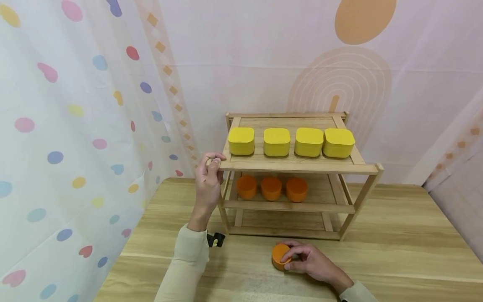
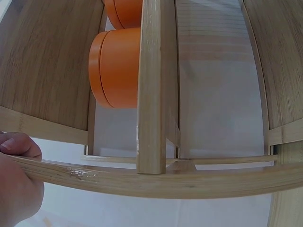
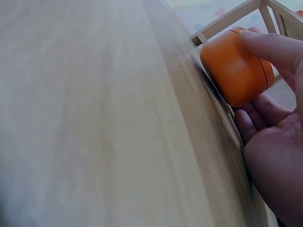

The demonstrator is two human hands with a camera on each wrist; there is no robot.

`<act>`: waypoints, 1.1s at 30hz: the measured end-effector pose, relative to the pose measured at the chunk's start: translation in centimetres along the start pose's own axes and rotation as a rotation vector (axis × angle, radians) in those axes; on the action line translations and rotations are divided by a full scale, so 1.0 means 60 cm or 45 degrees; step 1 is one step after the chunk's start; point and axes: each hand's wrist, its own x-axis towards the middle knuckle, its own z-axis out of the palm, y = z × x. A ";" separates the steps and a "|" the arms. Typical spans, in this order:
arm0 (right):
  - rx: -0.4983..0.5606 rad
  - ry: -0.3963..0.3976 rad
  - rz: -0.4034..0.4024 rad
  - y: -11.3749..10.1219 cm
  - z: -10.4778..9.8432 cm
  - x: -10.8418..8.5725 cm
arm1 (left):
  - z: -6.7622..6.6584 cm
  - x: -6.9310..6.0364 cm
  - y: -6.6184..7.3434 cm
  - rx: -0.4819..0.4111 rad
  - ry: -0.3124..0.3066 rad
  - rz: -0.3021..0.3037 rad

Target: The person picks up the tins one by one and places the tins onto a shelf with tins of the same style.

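Note:
A wooden three-tier shelf rack (image 1: 298,167) stands on the table. My left hand (image 1: 208,178) grips its top front-left corner, and in the left wrist view part of that hand (image 2: 20,182) is curled round the wooden side piece. In front of the rack, my right hand (image 1: 316,263) holds a round orange lidded tin (image 1: 280,256) low at the tabletop. The right wrist view shows the thumb on one side of this orange tin (image 3: 236,68) and other fingers beneath it; whether it touches the table I cannot tell.
Several yellow rounded-square boxes (image 1: 276,142) stand in a row on the top shelf. Three orange round tins (image 1: 271,189) sit on the middle shelf, towards its left. A patterned curtain (image 1: 94,126) hangs to the left and behind the wooden table (image 1: 407,235).

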 end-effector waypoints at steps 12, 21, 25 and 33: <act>0.036 -0.006 -0.045 0.003 -0.002 -0.001 | 0.001 -0.001 0.002 0.006 -0.014 -0.011; 0.036 -0.017 -0.074 -0.006 -0.003 0.001 | -0.001 0.000 0.002 0.005 -0.012 -0.008; 0.019 -0.011 -0.077 -0.010 -0.005 0.000 | 0.000 0.000 0.003 0.001 -0.010 -0.005; -0.006 -0.025 -0.152 -0.026 -0.007 -0.004 | -0.001 0.000 0.003 0.010 -0.010 -0.017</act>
